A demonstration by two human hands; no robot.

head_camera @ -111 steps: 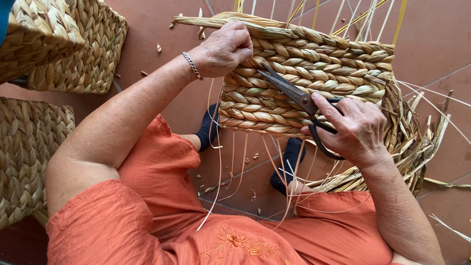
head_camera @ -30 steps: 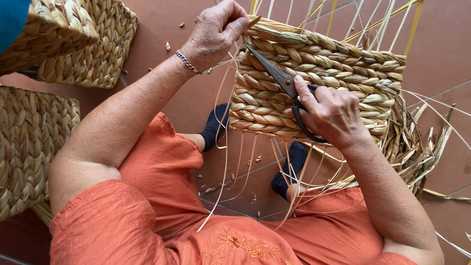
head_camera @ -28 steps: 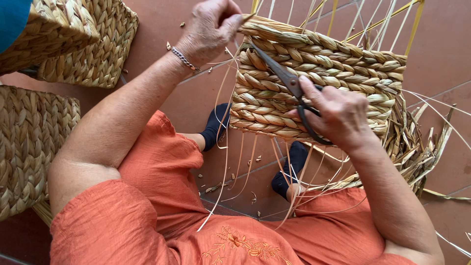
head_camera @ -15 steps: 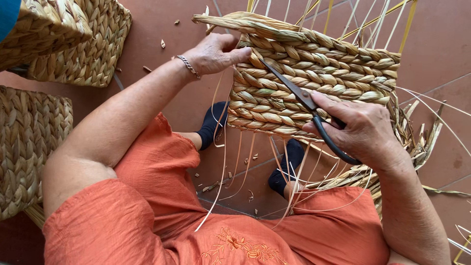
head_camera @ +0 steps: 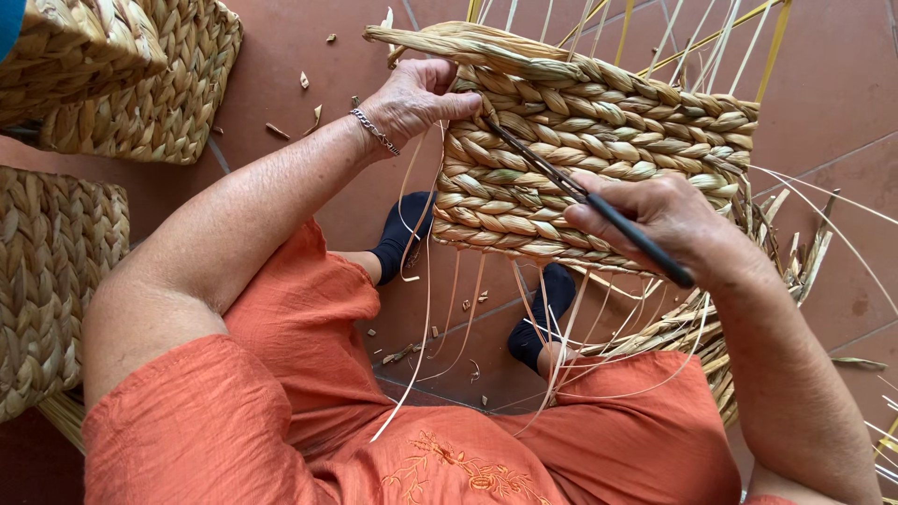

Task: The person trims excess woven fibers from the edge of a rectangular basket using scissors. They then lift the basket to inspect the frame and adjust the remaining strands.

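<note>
Trimming a woven basket with scissors

Right hand clamps the scissors, blades pointing diagonally up-left toward the left hand gripping the basket's rim.

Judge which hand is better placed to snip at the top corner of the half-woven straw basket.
Right, probably. The right hand holds the black-handled scissors, their tips already at the top left corner of the half-woven straw basket. The left hand grips that corner, steadying it.

Open tiled floor lies left of the left hand; woven baskets block farther left. Loose strands hang below it.
</note>
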